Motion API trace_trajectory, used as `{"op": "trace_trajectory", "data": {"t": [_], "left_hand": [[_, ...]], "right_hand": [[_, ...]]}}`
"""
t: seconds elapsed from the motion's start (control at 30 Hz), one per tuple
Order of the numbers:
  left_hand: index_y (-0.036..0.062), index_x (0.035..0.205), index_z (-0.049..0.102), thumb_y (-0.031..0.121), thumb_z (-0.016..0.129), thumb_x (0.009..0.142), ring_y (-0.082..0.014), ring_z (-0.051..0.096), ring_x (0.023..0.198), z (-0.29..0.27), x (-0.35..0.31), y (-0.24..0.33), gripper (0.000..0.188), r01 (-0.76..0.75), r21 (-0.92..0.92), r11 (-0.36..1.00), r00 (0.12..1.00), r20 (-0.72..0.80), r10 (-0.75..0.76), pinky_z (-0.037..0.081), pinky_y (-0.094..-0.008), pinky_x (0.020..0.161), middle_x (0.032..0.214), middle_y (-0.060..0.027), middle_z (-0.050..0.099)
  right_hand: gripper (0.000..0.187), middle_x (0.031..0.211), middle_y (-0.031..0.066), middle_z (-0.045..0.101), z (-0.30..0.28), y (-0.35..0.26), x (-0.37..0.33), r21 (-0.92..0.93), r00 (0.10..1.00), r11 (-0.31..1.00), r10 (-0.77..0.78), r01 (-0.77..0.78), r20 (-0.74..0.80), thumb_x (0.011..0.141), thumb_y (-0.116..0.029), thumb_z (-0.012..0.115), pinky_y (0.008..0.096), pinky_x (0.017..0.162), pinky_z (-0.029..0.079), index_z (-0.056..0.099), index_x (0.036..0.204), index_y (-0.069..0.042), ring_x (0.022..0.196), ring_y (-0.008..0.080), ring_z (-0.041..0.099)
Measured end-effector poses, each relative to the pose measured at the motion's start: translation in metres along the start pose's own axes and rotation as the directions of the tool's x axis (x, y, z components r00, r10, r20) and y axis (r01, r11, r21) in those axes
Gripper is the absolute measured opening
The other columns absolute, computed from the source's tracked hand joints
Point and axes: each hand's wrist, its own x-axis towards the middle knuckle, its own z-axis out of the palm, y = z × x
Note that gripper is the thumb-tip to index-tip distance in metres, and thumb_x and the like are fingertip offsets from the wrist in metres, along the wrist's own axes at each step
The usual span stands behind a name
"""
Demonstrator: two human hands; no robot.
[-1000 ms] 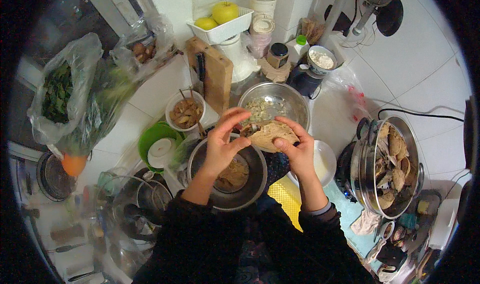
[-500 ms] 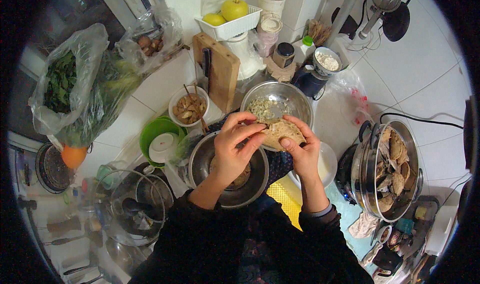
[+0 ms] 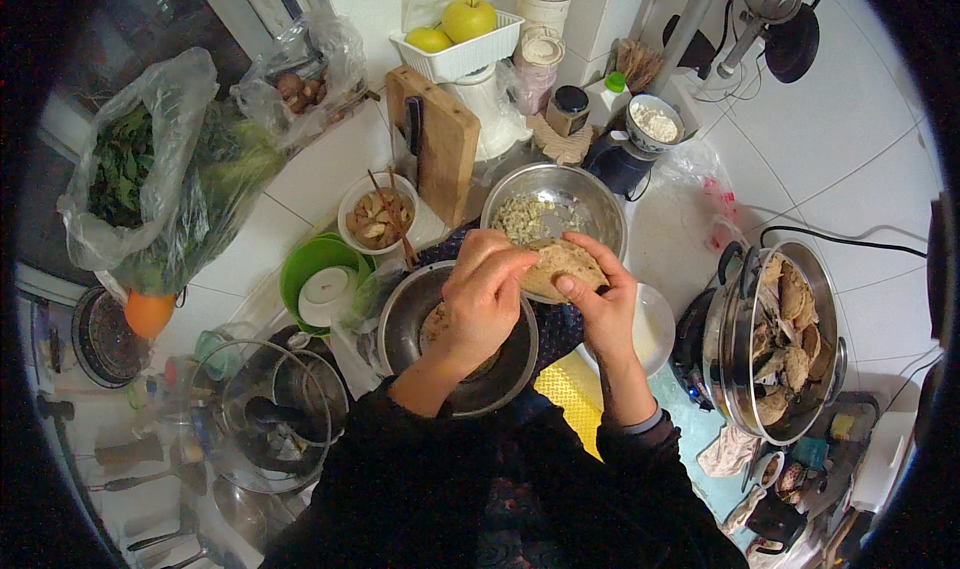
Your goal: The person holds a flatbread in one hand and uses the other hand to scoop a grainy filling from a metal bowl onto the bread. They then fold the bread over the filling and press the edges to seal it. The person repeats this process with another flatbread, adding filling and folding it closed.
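A tan, speckled piece of dough (image 3: 560,269), roughly palm-sized and rounded, is held up between my hands. My right hand (image 3: 607,309) grips its right side, thumb on the near face and fingers behind. My left hand (image 3: 482,299) has its fingers curled together at the dough's left edge, pinching it; the fingertips are partly hidden. Behind the dough stands a steel bowl (image 3: 612,194) with chopped pale-green filling (image 3: 525,217). Under my left wrist is another steel bowl (image 3: 400,309), holding a brownish dough lump (image 3: 435,326), mostly covered by the hand.
A steamer pot (image 3: 740,369) of brownish pieces stands at right. A white bowl (image 3: 655,334) sits by my right wrist. To the left are a green basin (image 3: 298,269), a bowl of brown pieces with chopsticks (image 3: 355,224), and glass lids (image 3: 235,419). A cutting board (image 3: 450,144) leans behind.
My left hand has turned over, its back now facing up and its fingers curled in at the dough's left edge. The right hand keeps its hold, nearly unmoved.
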Motion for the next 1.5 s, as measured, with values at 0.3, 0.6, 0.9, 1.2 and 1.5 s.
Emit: {"op": "trace_trajectory", "data": {"t": [0.3, 0.6, 0.9, 1.2, 1.5], "left_hand": [[0.0037, 0.135, 0.031, 0.029, 0.069, 0.073, -0.0224, 0.035, 0.124, -0.003, 0.007, -0.021, 0.077, 0.581, -0.599, 0.551, 0.807, 0.511, -0.295, 0.028, -0.0342, 0.101, 0.137, -0.0107, 0.034], [-0.0024, 0.132, 0.031, 0.053, 0.058, 0.077, -0.0253, 0.037, 0.123, 0.009, 0.008, -0.027, 0.082, 0.532, -0.686, 0.496, 0.828, 0.545, -0.135, 0.026, -0.0372, 0.103, 0.133, -0.0168, 0.038], [-0.0039, 0.124, 0.039, 0.023, 0.047, 0.089, -0.0329, 0.057, 0.097, -0.015, 0.016, -0.002, 0.044, 0.309, -0.184, 0.933, 0.831, 0.529, -0.171, 0.045, -0.0350, 0.083, 0.108, -0.0213, 0.056], [-0.0074, 0.109, 0.049, 0.005, 0.051, 0.079, -0.0337, 0.060, 0.070, -0.011, 0.014, -0.006, 0.033, -0.176, 0.031, 0.984, 0.909, 0.389, 0.151, 0.049, -0.0407, 0.064, 0.082, -0.0190, 0.060], [-0.0044, 0.122, 0.046, 0.024, 0.050, 0.087, -0.0193, 0.047, 0.114, -0.008, 0.018, 0.008, 0.046, 0.528, -0.625, 0.574, 0.842, 0.474, -0.258, 0.033, -0.0318, 0.098, 0.125, -0.0165, 0.047]], "right_hand": [[0.045, 0.104, 0.0074, 0.059, 0.000, 0.002, 0.002, 0.171, 0.998, 0.983, 0.067, -0.067, 0.008, 0.074, -0.016, 0.071, 0.0273, 0.080, 0.047, 0.055, 0.114, -0.003, 0.092, 0.0161, 0.057], [0.045, 0.104, 0.0075, 0.059, -0.001, 0.001, 0.001, 0.252, 0.992, 0.960, 0.108, -0.122, 0.067, 0.076, -0.017, 0.068, 0.0285, 0.072, 0.052, 0.053, 0.116, -0.002, 0.092, 0.0168, 0.057], [0.047, 0.104, 0.0072, 0.059, -0.002, -0.004, -0.001, 0.304, 0.991, 0.944, 0.107, -0.127, 0.080, 0.076, -0.023, 0.069, 0.0275, 0.076, 0.050, 0.053, 0.115, -0.001, 0.092, 0.0161, 0.057], [0.046, 0.106, 0.0074, 0.058, -0.002, -0.003, -0.002, 0.216, 0.994, 0.973, 0.061, -0.080, 0.091, 0.076, -0.019, 0.069, 0.0278, 0.083, 0.045, 0.053, 0.115, -0.002, 0.095, 0.0162, 0.056], [0.045, 0.106, 0.0060, 0.058, 0.002, -0.006, -0.002, 0.218, 0.996, 0.973, 0.068, -0.080, 0.062, 0.076, -0.018, 0.069, 0.0271, 0.083, 0.044, 0.053, 0.115, -0.002, 0.095, 0.0153, 0.055]]}}
